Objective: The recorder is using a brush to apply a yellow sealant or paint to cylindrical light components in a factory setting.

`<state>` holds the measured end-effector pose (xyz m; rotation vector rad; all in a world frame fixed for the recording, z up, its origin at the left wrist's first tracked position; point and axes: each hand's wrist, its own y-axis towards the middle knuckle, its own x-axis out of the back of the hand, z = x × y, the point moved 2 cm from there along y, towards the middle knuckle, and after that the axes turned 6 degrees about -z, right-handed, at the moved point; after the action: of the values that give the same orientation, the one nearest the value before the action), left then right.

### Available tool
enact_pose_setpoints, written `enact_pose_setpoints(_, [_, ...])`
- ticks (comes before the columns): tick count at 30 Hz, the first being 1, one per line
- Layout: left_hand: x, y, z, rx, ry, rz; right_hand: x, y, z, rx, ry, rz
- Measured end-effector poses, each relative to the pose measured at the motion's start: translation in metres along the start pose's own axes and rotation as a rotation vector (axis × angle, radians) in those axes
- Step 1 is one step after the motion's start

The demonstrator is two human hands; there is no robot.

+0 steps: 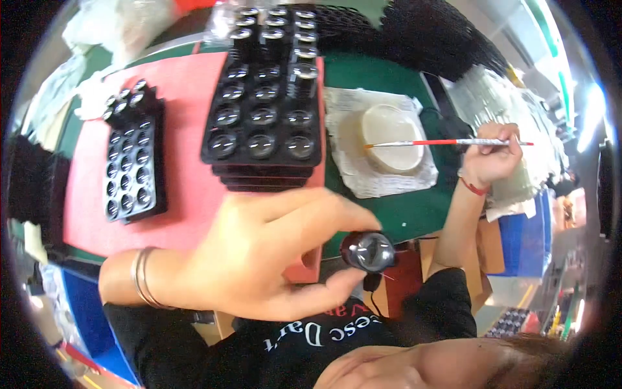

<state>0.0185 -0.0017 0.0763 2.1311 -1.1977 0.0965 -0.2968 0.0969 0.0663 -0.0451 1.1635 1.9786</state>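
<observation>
Between thumb and forefinger, my left hand (pixel 259 249) grips a round glass lens in a black rim (pixel 372 251), its glossy face turned up. Off to the right, my right hand (pixel 492 155) is closed around a thin paintbrush (pixel 437 142) with a red and white handle. The brush lies level, its orange-brown tip pointing left over the edge of a round cream-coloured dish (pixel 392 120). That dish rests on a folded white printed cloth or paper (pixel 350 175). Beyond my left hand stands a stack of black trays (pixel 259 163) with rows of round lenses in the top one.
A smaller black tray (pixel 160 168) of lenses sits on the pink mat (pixel 184 129) at left. Green table surface (pixel 369 74) shows around the dish. Clear plastic bags (pixel 123 23) lie far left; black mesh-like material (pixel 440 32) is heaped at the back.
</observation>
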Motion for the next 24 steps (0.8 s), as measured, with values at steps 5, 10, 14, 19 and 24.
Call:
enact_pose_setpoints(5, [0.065,0.015,-0.007,0.042,0.563,-0.484,0.016,-0.003,-0.009,0.041,-0.028,-0.036])
enact_pose_setpoints(10, [0.160,-0.030,0.030,0.296,0.576,-0.679,0.000,-0.005,-0.008,0.035,0.013,-0.056])
enact_pose_setpoints(14, [0.169,-0.043,0.052,0.512,0.809,-0.603,0.000,-0.004,-0.011,0.035,-0.003,-0.034])
enact_pose_setpoints(19, [0.170,-0.046,0.086,0.524,0.815,-0.492,0.002,-0.004,-0.011,0.060,-0.044,-0.030])
enact_pose_setpoints(24, [0.172,-0.049,0.102,0.466,0.877,-0.472,0.004,-0.003,-0.009,0.060,-0.030,-0.021])
